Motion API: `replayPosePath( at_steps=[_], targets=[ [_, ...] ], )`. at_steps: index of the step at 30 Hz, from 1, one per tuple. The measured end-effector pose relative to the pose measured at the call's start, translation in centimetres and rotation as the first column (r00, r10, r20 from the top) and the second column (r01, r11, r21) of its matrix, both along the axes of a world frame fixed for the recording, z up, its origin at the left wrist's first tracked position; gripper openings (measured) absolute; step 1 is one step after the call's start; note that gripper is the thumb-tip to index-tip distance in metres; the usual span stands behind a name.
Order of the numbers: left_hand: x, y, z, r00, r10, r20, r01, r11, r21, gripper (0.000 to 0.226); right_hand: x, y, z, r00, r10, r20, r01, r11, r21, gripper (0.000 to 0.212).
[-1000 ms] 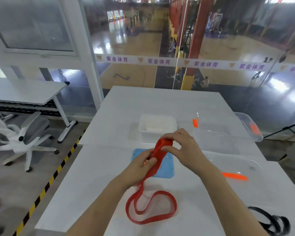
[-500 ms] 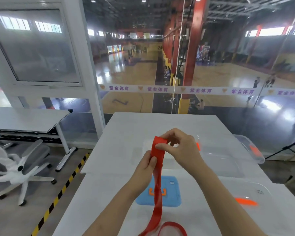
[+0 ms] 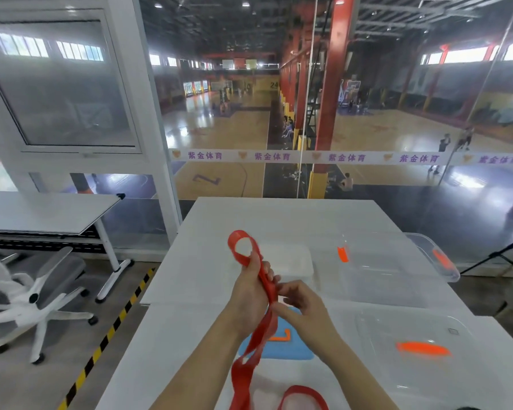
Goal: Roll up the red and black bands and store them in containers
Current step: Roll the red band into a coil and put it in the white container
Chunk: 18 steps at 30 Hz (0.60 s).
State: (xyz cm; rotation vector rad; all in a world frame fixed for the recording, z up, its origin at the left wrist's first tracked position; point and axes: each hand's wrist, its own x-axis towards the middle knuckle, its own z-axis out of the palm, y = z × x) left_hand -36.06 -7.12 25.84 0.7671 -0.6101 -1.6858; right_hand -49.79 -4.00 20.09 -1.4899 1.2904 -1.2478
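Observation:
A long red band [image 3: 258, 329] hangs from my hands over the white table [image 3: 190, 335]. Its top end curls into a small loop above my left hand [image 3: 251, 287], which grips the band upright. My right hand [image 3: 301, 304] pinches the band just below, thumb and fingers closed on it. The band's lower part trails down to the table's near edge, where another loop lies. A small white container [image 3: 293, 263] stands behind my hands. A clear container [image 3: 376, 267] with orange clips stands to the right. The black band is out of view.
A blue lid [image 3: 290, 349] with an orange handle lies flat under my hands. A clear lid [image 3: 415, 347] with an orange clip lies at the right. Another clear lid [image 3: 436, 255] leans at the far right. A glass wall is beyond the table; a desk and chair stand left.
The camera view tilted up. My left hand now holds the band's top with a small loop above it, and my right hand slid down from the top end to below the left.

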Motion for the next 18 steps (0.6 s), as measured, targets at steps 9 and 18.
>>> replayPosePath(
  at_steps=[9, 18],
  targets=[
    [2.1, -0.8, 1.1, 0.997, -0.021, 0.076, 0.026, 0.998, -0.059, 0.042, 1.5, 0.0, 1.1, 0.996, -0.025, 0.085, 0.031, 0.997, -0.070, 0.026],
    [8.0, -1.4, 1.3, 0.846, 0.236, 0.478, -0.039, 0.922, -0.386, 0.084, 0.1, -1.6, 4.7, 0.987, -0.020, 0.159, 0.046, 0.986, -0.161, 0.035]
  ],
)
